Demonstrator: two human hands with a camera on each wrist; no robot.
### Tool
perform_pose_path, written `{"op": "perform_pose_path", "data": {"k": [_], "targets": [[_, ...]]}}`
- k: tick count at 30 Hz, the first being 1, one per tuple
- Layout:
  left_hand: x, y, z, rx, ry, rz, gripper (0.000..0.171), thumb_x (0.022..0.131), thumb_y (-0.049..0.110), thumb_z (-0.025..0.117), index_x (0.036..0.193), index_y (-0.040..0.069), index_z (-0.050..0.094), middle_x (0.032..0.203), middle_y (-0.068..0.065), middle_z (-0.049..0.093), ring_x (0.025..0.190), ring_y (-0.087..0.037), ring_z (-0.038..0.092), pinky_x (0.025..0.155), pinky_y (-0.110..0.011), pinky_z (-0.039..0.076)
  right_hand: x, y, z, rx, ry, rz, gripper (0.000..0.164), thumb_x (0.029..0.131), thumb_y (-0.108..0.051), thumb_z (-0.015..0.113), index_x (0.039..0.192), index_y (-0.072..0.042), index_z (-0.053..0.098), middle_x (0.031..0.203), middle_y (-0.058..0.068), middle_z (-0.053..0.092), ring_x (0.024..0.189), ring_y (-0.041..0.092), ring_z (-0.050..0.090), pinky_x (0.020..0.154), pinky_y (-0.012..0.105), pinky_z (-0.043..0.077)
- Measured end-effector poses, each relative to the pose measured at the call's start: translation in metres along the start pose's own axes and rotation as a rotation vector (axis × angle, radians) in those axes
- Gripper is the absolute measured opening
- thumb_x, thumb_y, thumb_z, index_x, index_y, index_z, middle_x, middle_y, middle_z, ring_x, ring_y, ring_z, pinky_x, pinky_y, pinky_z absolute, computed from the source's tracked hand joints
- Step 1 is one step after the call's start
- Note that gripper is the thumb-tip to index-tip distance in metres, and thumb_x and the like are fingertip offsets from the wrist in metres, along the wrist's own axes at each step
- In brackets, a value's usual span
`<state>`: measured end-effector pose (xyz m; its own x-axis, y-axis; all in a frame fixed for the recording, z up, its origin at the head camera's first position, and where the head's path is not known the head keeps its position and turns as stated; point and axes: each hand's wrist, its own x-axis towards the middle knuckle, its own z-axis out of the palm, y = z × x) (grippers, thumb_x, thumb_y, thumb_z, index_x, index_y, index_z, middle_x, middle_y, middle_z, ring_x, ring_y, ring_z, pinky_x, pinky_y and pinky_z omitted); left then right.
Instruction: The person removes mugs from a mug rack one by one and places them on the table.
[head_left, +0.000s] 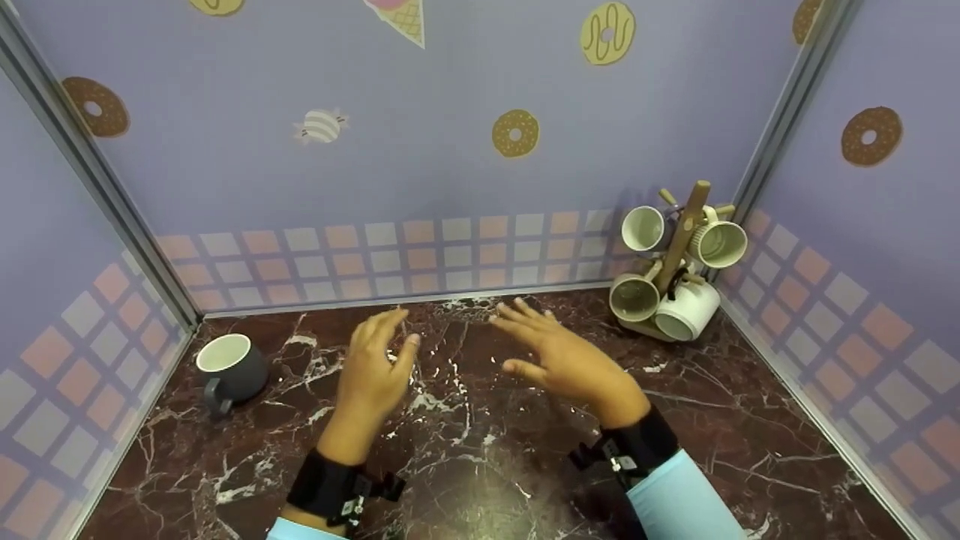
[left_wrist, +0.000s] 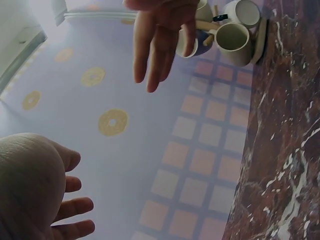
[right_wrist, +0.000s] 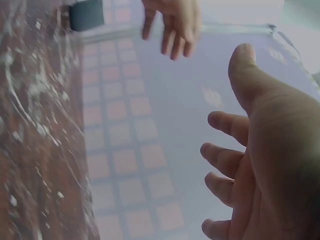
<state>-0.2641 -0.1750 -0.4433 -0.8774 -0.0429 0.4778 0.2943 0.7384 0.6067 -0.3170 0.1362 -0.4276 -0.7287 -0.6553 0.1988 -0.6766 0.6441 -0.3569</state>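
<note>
Mug (head_left: 237,371) left of hands (head_left: 371,367), mug rack (head_left: 685,229) right.

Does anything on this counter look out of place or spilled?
Only the dark mug stands out: it sits upright alone on the left, while the other mugs are on the wooden rack at right. I see no spill; the pale streaks look like the counter's marbling.
</note>
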Motion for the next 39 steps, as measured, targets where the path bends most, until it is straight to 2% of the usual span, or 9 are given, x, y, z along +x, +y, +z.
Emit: {"op": "perform_pose_path", "data": {"k": [6,11,15,18,21,27,33,36,39], "targets": [[-0.012,0.019,0.028,0.013,-0.171,0.069,0.058,0.116,0.038,0.062,0.165,0.008,0.056,0.177,-0.014,0.050,0.166,-0.044,0.043,0.138,-0.066,0.035,-0.005,0.023,-0.026,-0.016,0.064,0.128,0.082,0.109,-0.065,0.058,0.179,-0.030,0.035,0.190,-0.007,0.018,0.180,0.030,0.013,0.146,0.061,0.011],[-0.020,0.027,0.040,0.051,-0.280,0.142,0.064,0.114,0.045,0.063,0.169,0.014,0.052,0.182,-0.009,0.044,0.170,-0.042,0.038,0.138,-0.069,0.032,-0.006,0.045,-0.057,-0.049,0.096,0.200,0.079,0.108,-0.063,0.062,0.176,-0.026,0.042,0.190,-0.006,0.021,0.180,0.031,0.015,0.145,0.062,0.011],[-0.025,0.034,0.044,0.057,-0.367,0.185,0.067,0.114,0.049,0.060,0.173,0.021,0.047,0.185,-0.004,0.038,0.172,-0.039,0.035,0.139,-0.068,0.030,-0.005,0.063,-0.086,-0.171,0.190,0.274,0.073,0.110,-0.056,0.067,0.170,-0.016,0.052,0.187,0.007,0.033,0.177,0.040,0.024,0.143,0.067,0.019],[-0.029,0.038,0.047,0.053,-0.423,0.210,0.067,0.114,0.050,0.059,0.174,0.024,0.045,0.186,-0.002,0.036,0.173,-0.037,0.033,0.139,-0.069,0.029,-0.003,0.076,-0.104,-0.252,0.215,0.326,0.069,0.112,-0.049,0.069,0.167,-0.009,0.054,0.184,0.018,0.037,0.174,0.048,0.027,0.142,0.070,0.020],[-0.032,0.040,0.050,0.055,-0.455,0.235,0.067,0.114,0.050,0.061,0.174,0.025,0.046,0.186,-0.002,0.036,0.174,-0.037,0.032,0.139,-0.071,0.029,-0.001,0.087,-0.123,-0.285,0.210,0.354,0.065,0.113,-0.044,0.068,0.164,-0.004,0.056,0.182,0.024,0.038,0.172,0.052,0.027,0.143,0.069,0.018],[-0.031,0.045,0.051,0.068,-0.481,0.293,0.065,0.116,0.048,0.059,0.175,0.027,0.044,0.186,-0.003,0.037,0.173,-0.037,0.034,0.140,-0.065,0.030,-0.003,0.113,-0.165,-0.291,0.288,0.412,0.061,0.114,-0.032,0.066,0.161,0.005,0.054,0.181,0.031,0.035,0.171,0.056,0.026,0.144,0.067,0.016],[-0.035,0.046,0.051,0.071,-0.534,0.285,0.068,0.114,0.053,0.058,0.177,0.031,0.041,0.188,0.001,0.032,0.174,-0.035,0.032,0.140,-0.068,0.029,-0.001,0.136,-0.191,-0.194,0.312,0.517,0.062,0.119,-0.034,0.055,0.170,0.000,0.045,0.187,0.030,0.019,0.173,0.057,0.016,0.140,0.077,0.016],[-0.038,0.047,0.053,0.067,-0.572,0.293,0.071,0.113,0.056,0.060,0.177,0.034,0.039,0.188,0.004,0.030,0.175,-0.034,0.030,0.139,-0.071,0.028,0.000,0.146,-0.200,-0.189,0.299,0.563,0.059,0.120,-0.028,0.050,0.170,0.001,0.043,0.189,0.026,0.014,0.174,0.056,0.016,0.139,0.077,0.018],[-0.039,0.048,0.056,0.069,-0.588,0.312,0.072,0.112,0.057,0.061,0.177,0.036,0.038,0.188,0.006,0.030,0.175,-0.033,0.030,0.138,-0.072,0.029,0.003,0.156,-0.209,-0.189,0.279,0.595,0.060,0.115,-0.017,0.051,0.170,0.003,0.042,0.190,0.024,0.012,0.173,0.055,0.018,0.140,0.074,0.021]]}}
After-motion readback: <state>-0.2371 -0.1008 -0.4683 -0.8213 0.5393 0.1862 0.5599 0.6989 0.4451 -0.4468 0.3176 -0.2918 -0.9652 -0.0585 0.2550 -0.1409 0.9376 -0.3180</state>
